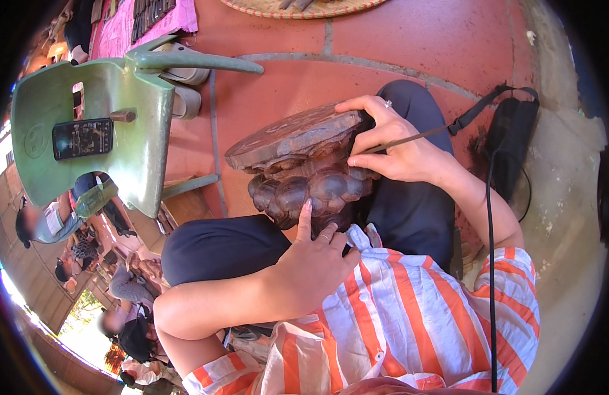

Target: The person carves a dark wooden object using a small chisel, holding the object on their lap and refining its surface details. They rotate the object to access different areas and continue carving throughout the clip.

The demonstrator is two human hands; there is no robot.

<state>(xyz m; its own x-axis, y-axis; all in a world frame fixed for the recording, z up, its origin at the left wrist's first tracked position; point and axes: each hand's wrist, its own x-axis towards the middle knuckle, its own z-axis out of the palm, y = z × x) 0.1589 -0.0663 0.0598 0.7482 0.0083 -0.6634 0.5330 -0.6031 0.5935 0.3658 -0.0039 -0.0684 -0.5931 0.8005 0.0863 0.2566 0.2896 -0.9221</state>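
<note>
A dark brown wood carving (330,186) is tilted between my bent knees. It has a thick flat round slab on top and a cluster of rounded knobs below. My left hand (311,266) lies against its lower knobs, index finger stretched up along one and the other fingers bent against the wood. At the slab's right edge, my right hand (400,141) has its upper fingers on the rim. Its thumb and fingers close on a thin brown stick-like tool (416,137), with one end near the carving. The tool's exact kind cannot be made out.
On the left stands a green plastic chair (143,125) with a phone (82,139) on its seat. A black pouch (511,141) with a strap lies at right; a black cable (492,276) runs past my right arm. A woven tray (304,9) is ahead. Several people sit far left.
</note>
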